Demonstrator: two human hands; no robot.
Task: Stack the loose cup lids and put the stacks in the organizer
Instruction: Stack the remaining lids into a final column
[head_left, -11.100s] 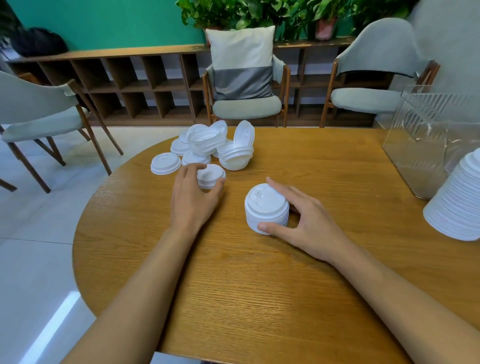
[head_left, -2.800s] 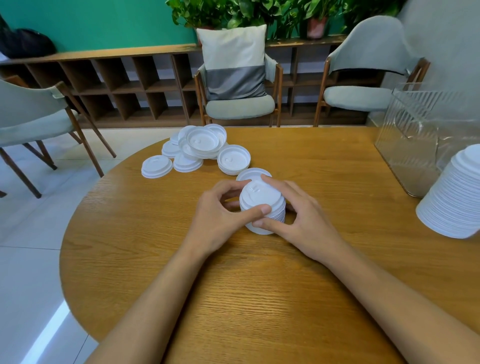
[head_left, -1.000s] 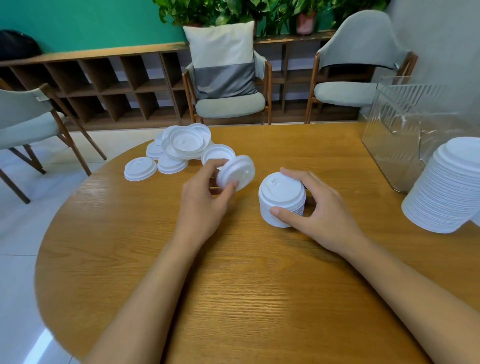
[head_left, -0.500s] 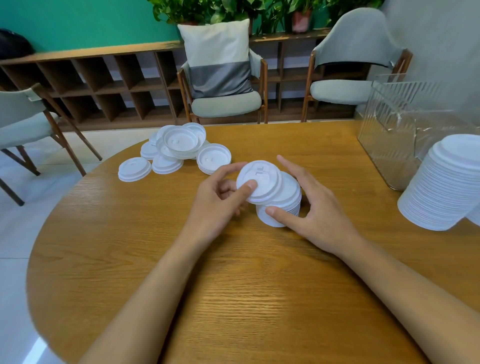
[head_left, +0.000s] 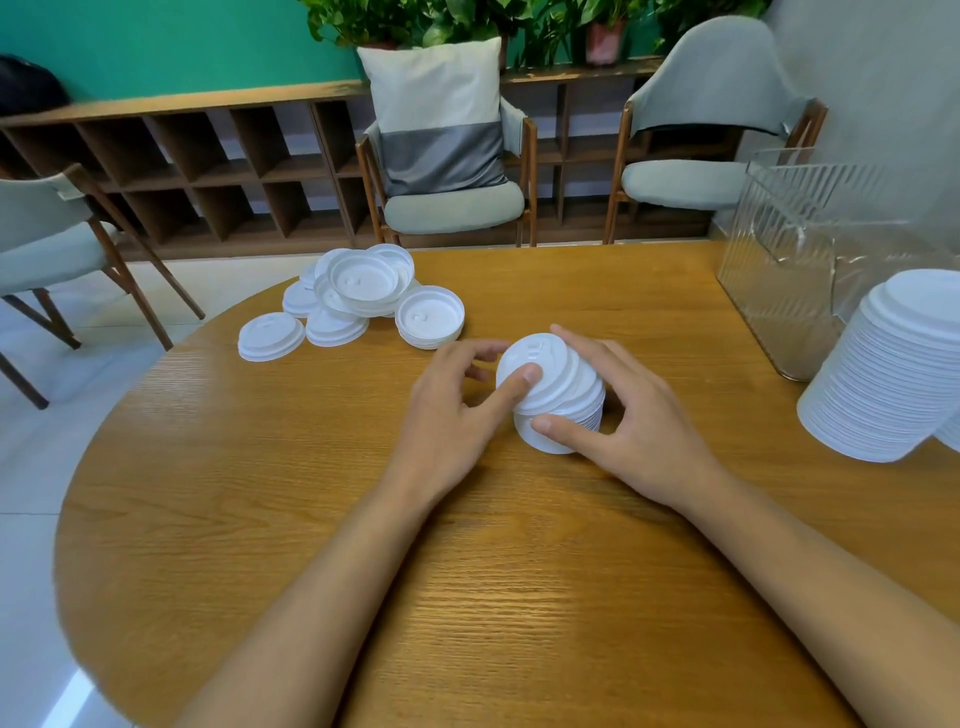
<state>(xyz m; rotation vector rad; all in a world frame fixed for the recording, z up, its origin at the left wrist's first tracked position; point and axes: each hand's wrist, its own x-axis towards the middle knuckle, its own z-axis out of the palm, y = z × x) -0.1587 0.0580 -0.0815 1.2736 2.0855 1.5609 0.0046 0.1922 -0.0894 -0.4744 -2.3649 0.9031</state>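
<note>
A short stack of white cup lids stands at the middle of the round wooden table. My right hand grips its right side, thumb in front and fingers behind. A tilted lid lies on top of the stack, and my left hand holds it with the thumb on its top and the fingers at its far rim. Several loose lids lie in a heap at the back left. The clear ribbed organizer stands at the right edge.
A tall stack of white lids leans at the far right, in front of the organizer. Grey chairs stand behind the table and to its left. A low wooden shelf unit runs along the green wall.
My left hand picked one lid from beside the heap, carried it right and set it tilted on top of the stack. My right hand has stayed on the stack.
</note>
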